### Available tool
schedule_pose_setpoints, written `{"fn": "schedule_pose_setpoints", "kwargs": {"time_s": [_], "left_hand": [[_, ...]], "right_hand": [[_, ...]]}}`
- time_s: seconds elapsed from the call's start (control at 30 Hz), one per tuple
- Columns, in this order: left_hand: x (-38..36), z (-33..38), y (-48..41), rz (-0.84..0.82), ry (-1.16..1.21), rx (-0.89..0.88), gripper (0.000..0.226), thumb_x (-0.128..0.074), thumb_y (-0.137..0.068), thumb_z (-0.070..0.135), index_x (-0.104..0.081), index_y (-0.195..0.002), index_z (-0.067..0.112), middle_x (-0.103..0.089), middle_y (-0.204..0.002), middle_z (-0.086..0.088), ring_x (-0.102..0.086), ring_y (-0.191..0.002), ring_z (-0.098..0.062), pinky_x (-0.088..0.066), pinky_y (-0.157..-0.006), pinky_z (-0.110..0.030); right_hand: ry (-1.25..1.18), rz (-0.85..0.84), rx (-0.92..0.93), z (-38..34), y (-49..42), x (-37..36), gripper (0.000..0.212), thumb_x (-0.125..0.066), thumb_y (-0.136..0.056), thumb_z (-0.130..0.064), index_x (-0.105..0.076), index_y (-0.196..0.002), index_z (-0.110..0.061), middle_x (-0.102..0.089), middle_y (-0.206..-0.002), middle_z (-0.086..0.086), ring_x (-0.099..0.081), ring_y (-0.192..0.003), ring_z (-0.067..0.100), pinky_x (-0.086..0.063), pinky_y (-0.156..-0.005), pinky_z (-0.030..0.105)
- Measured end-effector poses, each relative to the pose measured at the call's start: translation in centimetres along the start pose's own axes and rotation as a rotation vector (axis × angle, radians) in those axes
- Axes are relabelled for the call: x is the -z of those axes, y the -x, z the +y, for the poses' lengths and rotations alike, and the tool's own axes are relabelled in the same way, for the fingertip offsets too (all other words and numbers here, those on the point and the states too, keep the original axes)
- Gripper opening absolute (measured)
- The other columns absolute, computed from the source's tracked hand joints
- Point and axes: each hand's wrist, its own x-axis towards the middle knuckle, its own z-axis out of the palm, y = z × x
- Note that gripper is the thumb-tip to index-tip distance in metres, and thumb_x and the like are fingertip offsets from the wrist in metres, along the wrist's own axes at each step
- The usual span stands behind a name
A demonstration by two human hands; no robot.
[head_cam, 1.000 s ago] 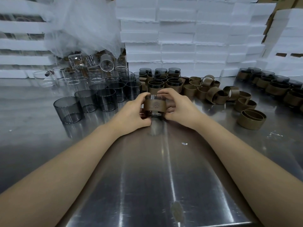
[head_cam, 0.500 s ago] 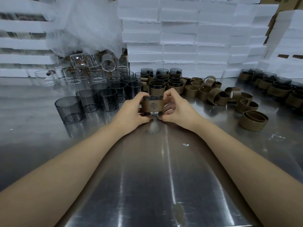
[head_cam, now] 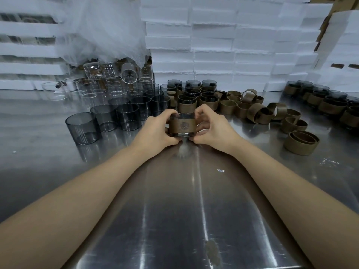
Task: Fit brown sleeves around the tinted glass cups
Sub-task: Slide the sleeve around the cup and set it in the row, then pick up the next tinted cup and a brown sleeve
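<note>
Bare cups (head_cam: 83, 128) left of held cup (head_cam: 182, 124), loose sleeves (head_cam: 301, 142) right.

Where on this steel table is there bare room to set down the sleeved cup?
Bare steel lies between the forearms, left of the left forearm nearer than the bare tinted cups, and right of the right forearm nearer than the loose sleeves. The back is crowded.

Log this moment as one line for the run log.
stage: sleeve fitting | left hand: grips tinted cup | right hand: grips same cup | brown sleeve: around cup, emblem toward camera | bare cups: left | loose sleeves: right
</note>
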Motion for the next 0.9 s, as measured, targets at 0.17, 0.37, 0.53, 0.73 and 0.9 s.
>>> {"fn": "schedule_pose_setpoints", "kwargs": {"time_s": [0.17, 0.37, 0.53, 0.73, 0.9], "left_hand": [[-0.05, -0.01, -0.01, -0.008, 0.049, 0.024, 0.079, -0.084, -0.072, 0.008, -0.045, -0.139, 0.024, -0.064, -0.113, 0.004, -0.064, -0.086, 0.006, -0.042, -0.079, 0.001], [0.0, 0.02, -0.11, -0.029, 0.209, 0.13, 0.102, -0.081, -0.074, 0.001, -0.022, -0.154, 0.021, -0.062, -0.111, 0.007, -0.063, -0.085, 0.011, -0.044, -0.077, -0.001], [-0.2, 0.11, -0.11, -0.07, 0.227, 0.091, 0.062, -0.075, -0.076, -0.008, -0.055, -0.128, 0.019, -0.067, -0.104, 0.009, -0.066, -0.088, 0.004, -0.048, -0.074, -0.006], [-0.55, -0.2, -0.17, -0.077, 0.212, 0.047, 0.064, -0.067, -0.08, -0.01, -0.051, -0.117, 0.04, -0.059, -0.1, 0.02, -0.061, -0.084, 0.018, -0.047, -0.074, -0.003], [-0.71, -0.21, -0.09, -0.118, 0.108, 0.051, 0.058, -0.052, -0.09, -0.012, -0.045, -0.143, 0.011, -0.054, -0.117, 0.007, -0.057, -0.099, 0.003, -0.042, -0.079, 0.002]], "right_hand": [[-0.019, -0.003, -0.025, -0.27, 0.07, -0.04, 0.048, -0.077, -0.07, 0.006, -0.042, -0.097, -0.013, -0.066, -0.098, 0.018, -0.068, -0.076, 0.026, -0.057, -0.071, 0.033], [-0.111, -0.066, -0.075, 0.01, -0.13, -0.17, 0.065, -0.078, -0.071, 0.005, -0.043, -0.114, -0.03, -0.063, -0.1, 0.009, -0.067, -0.084, 0.023, -0.057, -0.085, 0.042], [-0.154, -0.167, -0.115, 0.07, -0.43, 0.0, 0.059, -0.076, -0.074, 0.002, -0.047, -0.114, -0.032, -0.062, -0.116, 0.003, -0.064, -0.107, 0.021, -0.052, -0.095, 0.033], [-0.041, -0.056, -0.14, -0.08, -0.48, -0.8, 0.041, -0.078, -0.076, -0.021, -0.05, -0.105, -0.029, -0.06, -0.108, -0.005, -0.06, -0.097, 0.015, -0.049, -0.082, 0.018], [0.213, 0.041, -0.101, 0.44, -0.41, -0.39, 0.063, -0.078, -0.076, -0.02, -0.044, -0.129, -0.023, -0.051, -0.118, -0.007, -0.054, -0.101, 0.012, -0.042, -0.088, 0.021]]}}
